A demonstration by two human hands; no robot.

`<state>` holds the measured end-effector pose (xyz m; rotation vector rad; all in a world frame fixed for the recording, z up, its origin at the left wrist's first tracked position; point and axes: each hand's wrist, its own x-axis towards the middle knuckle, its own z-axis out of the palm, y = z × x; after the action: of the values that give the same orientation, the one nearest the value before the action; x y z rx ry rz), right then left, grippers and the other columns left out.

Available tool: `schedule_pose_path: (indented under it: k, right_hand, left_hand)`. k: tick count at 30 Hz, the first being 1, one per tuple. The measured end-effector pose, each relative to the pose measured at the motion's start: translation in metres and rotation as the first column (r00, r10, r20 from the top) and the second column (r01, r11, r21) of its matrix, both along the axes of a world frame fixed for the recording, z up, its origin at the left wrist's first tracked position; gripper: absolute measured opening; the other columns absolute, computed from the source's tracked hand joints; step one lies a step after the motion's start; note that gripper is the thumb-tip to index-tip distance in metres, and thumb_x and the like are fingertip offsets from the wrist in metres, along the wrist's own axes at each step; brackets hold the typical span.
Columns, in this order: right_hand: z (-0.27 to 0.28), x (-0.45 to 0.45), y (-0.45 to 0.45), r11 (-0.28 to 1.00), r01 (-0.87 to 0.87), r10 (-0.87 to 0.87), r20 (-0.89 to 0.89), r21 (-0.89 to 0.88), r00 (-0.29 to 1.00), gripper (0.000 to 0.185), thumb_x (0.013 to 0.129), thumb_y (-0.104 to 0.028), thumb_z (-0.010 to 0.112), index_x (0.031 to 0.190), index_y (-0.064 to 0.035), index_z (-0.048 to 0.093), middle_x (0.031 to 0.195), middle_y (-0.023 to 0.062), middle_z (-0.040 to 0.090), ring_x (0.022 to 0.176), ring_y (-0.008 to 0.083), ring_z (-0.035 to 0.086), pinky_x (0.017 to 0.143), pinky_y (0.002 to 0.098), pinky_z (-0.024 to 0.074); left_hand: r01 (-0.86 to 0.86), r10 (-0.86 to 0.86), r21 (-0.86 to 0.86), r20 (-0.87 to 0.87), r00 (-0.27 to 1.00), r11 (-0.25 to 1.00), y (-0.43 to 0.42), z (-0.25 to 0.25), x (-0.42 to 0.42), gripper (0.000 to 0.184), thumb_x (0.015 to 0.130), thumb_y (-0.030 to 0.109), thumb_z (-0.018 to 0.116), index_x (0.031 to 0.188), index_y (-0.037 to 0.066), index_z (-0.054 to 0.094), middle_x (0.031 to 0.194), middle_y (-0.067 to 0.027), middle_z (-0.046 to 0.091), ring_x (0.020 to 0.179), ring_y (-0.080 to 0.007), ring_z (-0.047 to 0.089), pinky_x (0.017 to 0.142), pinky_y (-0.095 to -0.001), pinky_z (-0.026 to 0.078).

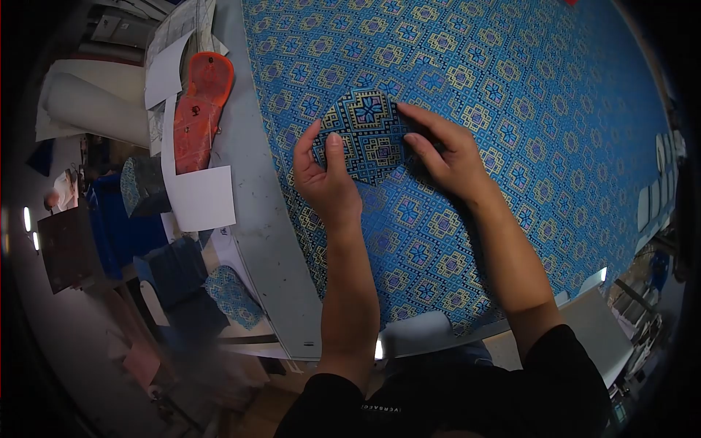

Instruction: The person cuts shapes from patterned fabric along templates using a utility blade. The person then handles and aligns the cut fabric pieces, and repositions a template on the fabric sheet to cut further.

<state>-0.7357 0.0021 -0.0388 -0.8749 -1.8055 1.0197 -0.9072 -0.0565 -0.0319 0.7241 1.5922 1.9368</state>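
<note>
A cut piece of patterned fabric [367, 139], darker than the cloth around it, is held between my two hands. My left hand [328, 169] grips its left edge, with the thumb on top and the fingers round the side. At the right edge, my right hand [447, 152] pinches the piece between thumb and fingers. Beneath both hands spreads a large blue patterned cloth [540, 146] with yellow and purple motifs, lying over the table.
Left of the cloth runs the bare grey table edge [270, 241]. Orange-red templates [197, 120] and white paper sheets [201, 198] lie there. A small patterned piece [234, 296] is lower left, near blue bins [120, 226]. Rolled material [95, 106] sits at the upper left.
</note>
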Motion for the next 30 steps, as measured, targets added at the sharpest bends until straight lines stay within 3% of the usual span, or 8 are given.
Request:
schedule_pose_path:
  k: [5, 14, 20, 22, 30]
  right_hand:
    - [0.0078, 0.0028, -0.0016, 0.989, -0.028, 0.031, 0.020, -0.145, 0.999, 0.045, 0.093, -0.012, 0.074, 0.137, -0.0121, 0.064, 0.118, 0.0110, 0.073, 0.091, 0.0190, 0.071, 0.078, 0.0290, 0.0563]
    - [-0.0019, -0.0010, 0.0015, 0.999, 0.019, -0.018, -0.032, 0.026, 0.999, 0.042, 0.091, -0.008, 0.074, 0.133, -0.0089, 0.065, 0.118, 0.0107, 0.072, 0.097, 0.0223, 0.070, 0.084, 0.0310, 0.0568]
    - [0.0031, 0.0000, 0.0020, 1.000, 0.003, -0.004, -0.048, -0.023, 0.999, 0.039, 0.091, -0.006, 0.073, 0.130, -0.0072, 0.067, 0.116, 0.0109, 0.072, 0.099, 0.0228, 0.071, 0.085, 0.0312, 0.0564]
    - [0.0037, -0.0009, 0.0016, 1.000, 0.009, -0.011, -0.068, -0.029, 0.998, 0.037, 0.091, -0.005, 0.072, 0.128, -0.0069, 0.068, 0.115, 0.0110, 0.072, 0.099, 0.0226, 0.071, 0.085, 0.0310, 0.0563]
    - [0.0021, -0.0008, 0.0035, 0.999, 0.008, -0.015, -0.152, -0.046, 0.988, 0.030, 0.091, -0.001, 0.071, 0.121, -0.0060, 0.073, 0.112, 0.0115, 0.074, 0.102, 0.0222, 0.071, 0.087, 0.0305, 0.0564]
  left_hand:
    - [0.007, -0.009, -0.039, -0.037, 0.999, 0.999, -0.0018, 0.0005, -0.0008, 0.035, 0.096, 0.002, 0.068, 0.130, -0.001, 0.061, 0.123, -0.0104, 0.065, 0.103, -0.0120, 0.064, 0.092, -0.0244, 0.053]
    - [-0.013, 0.002, -0.076, -0.140, 0.990, 0.997, -0.0035, 0.0037, 0.0025, 0.036, 0.096, 0.007, 0.069, 0.131, -0.001, 0.061, 0.124, -0.0105, 0.065, 0.102, -0.0111, 0.064, 0.088, -0.0228, 0.054]
    - [-0.007, -0.004, -0.070, -0.151, 0.988, 0.998, -0.0039, 0.0027, 0.0029, 0.034, 0.097, 0.007, 0.069, 0.129, -0.001, 0.062, 0.120, -0.0084, 0.066, 0.097, -0.0089, 0.064, 0.085, -0.0217, 0.054]
    - [-0.032, 0.023, -0.041, -0.198, 0.980, 0.999, -0.0032, 0.0013, 0.0034, 0.028, 0.099, 0.007, 0.067, 0.126, 0.001, 0.064, 0.108, -0.0081, 0.070, 0.089, -0.0094, 0.067, 0.077, -0.0204, 0.056]
    - [-0.044, 0.035, -0.032, -0.250, 0.968, 0.999, -0.0025, -0.0004, 0.0028, 0.028, 0.100, 0.007, 0.067, 0.127, 0.001, 0.064, 0.110, -0.0070, 0.069, 0.090, -0.0090, 0.066, 0.078, -0.0203, 0.056]
